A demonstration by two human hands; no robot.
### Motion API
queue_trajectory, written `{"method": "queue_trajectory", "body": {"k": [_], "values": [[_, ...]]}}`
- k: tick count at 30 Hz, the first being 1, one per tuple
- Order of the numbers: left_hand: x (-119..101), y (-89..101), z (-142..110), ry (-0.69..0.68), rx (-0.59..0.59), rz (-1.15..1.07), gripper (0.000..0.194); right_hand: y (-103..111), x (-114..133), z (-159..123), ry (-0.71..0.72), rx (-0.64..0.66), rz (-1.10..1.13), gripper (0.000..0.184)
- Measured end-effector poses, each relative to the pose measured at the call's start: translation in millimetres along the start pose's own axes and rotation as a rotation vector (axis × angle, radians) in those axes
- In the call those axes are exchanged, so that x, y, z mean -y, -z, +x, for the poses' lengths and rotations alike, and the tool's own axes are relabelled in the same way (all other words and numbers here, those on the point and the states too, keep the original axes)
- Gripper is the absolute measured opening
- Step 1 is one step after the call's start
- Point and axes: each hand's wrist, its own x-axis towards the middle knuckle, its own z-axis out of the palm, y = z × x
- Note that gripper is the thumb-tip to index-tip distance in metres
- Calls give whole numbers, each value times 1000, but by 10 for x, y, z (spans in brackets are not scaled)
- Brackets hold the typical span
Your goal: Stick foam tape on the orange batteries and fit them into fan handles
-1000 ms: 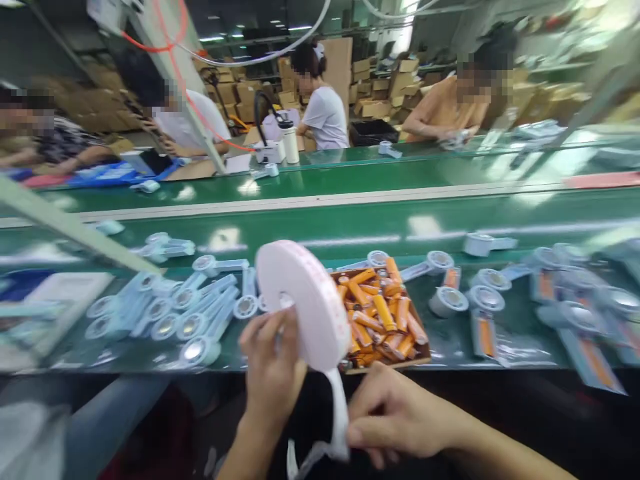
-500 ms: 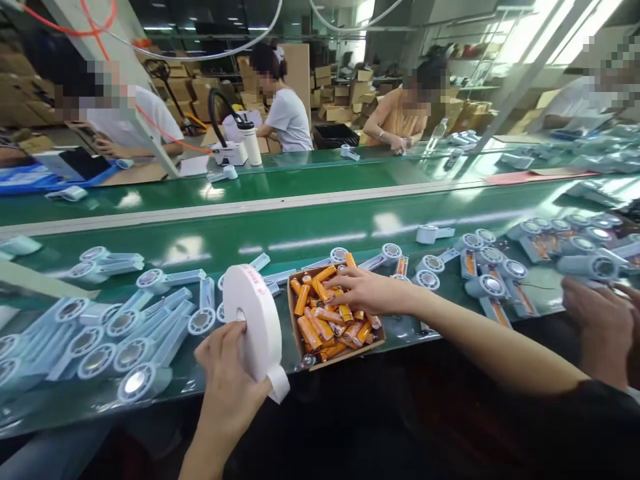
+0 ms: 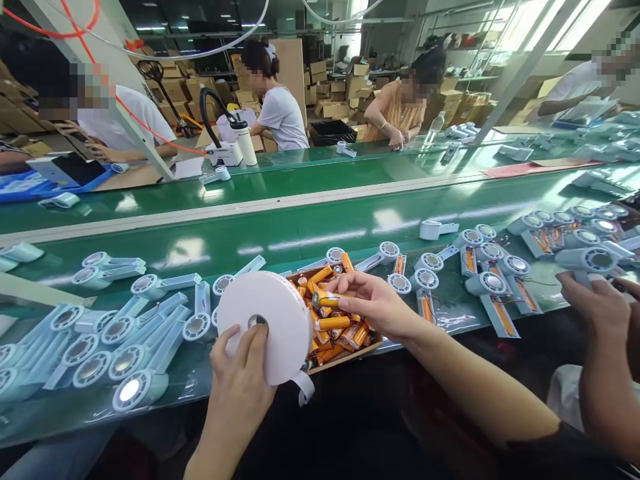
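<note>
My left hand (image 3: 239,377) grips a large white roll of tape (image 3: 285,307), with fingers in its centre hole. The roll's flat face is turned towards me, and a loose tape end hangs at its lower right. My right hand (image 3: 377,303) pinches an orange battery (image 3: 325,299) between thumb and fingers, just above an open cardboard box (image 3: 350,358). Several more orange batteries (image 3: 334,323) lie heaped in that box. The tape roll hides the box's left side.
Light-blue handheld fan bodies (image 3: 127,357) crowd the green bench to the left. More fan bodies (image 3: 493,283), some with orange batteries inside, lie to the right. A co-worker's hand (image 3: 600,303) holds one at far right. Other people sit across the bench.
My right hand has come out of the heap with a battery pinched in its fingers. My left hand has turned the tape roll so its flat face shows and it covers part of the box.
</note>
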Motion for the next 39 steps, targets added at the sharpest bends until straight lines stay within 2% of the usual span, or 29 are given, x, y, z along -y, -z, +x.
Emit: {"method": "queue_trajectory", "body": {"k": [5,8,10,12,15,19,21,22,24,27,29,30,31,32,33,34,35,37,38,39], "values": [[-106,19,21,-7,11,57,74,-177,-5,-11,304,-364,30,28],[-149,13,20,6,-18,71,70,-287,-122,-60,403,-542,43,23],[-180,14,23,23,-30,82,70,-384,-295,-142,391,-661,91,22],[-214,28,37,36,-28,97,74,-482,-489,-249,320,-705,119,22],[-256,73,78,42,-44,137,81,-532,-628,-367,178,-598,114,27],[-277,135,168,-24,-74,200,83,-318,-402,-308,-1,-328,63,51],[-313,138,225,-61,-57,195,84,-202,-272,-236,-60,-241,6,55],[-349,128,250,-75,-52,180,85,-171,-243,-207,-60,-250,8,54],[-461,85,272,-80,-55,146,87,-162,-262,-172,1,-362,105,53],[-671,-2,179,-44,-66,92,87,-121,-329,-158,72,-500,281,54],[-749,-24,51,-9,-50,51,83,68,-232,-141,108,-530,276,49],[-746,-12,-4,-9,-24,30,81,220,-124,-126,179,-568,254,44],[-710,15,-32,-23,19,8,81,396,13,-107,277,-625,223,39],[-645,53,-19,-48,82,-18,82,575,160,-88,433,-703,211,34],[-555,95,50,-81,164,-54,84,736,297,-72,596,-775,209,32],[-453,132,180,-118,259,-106,87,859,404,-64,671,-800,199,33],[-351,154,375,-149,363,-173,86,933,467,-67,671,-788,183,37],[-197,118,926,-145,552,-316,70,941,447,-115,549,-721,150,45],[-162,50,1256,-89,624,-366,59,897,377,-160,470,-690,136,49],[-159,-54,1599,3,662,-374,60,844,284,-219,410,-675,128,52]]}}
